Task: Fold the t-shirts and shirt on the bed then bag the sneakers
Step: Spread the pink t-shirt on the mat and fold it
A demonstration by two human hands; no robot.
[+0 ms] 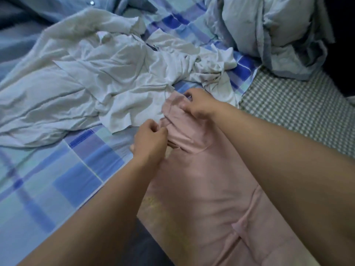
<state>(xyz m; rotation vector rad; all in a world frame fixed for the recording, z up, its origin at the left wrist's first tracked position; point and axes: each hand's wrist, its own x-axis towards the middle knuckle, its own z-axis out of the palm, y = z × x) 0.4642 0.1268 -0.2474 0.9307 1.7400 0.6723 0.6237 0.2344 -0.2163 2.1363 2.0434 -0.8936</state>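
Note:
A pale pink t-shirt (201,189) lies stretched from the lower middle of the bed up toward the centre, with a faint yellow print near its left side. My left hand (149,140) pinches the bunched far end of the pink cloth on its left side. My right hand (196,104) grips the same end a little farther away. Crumpled white garments (92,77) lie spread across the bed beyond and to the left of my hands. A blue denim shirt (57,8) lies at the far left top.
The bed has a blue and purple checked sheet (57,169). A grey-and-white gingham surface (297,112) shows at the right. A bundled pale blue duvet or pillow (269,35) sits at the far right. No sneakers are in view.

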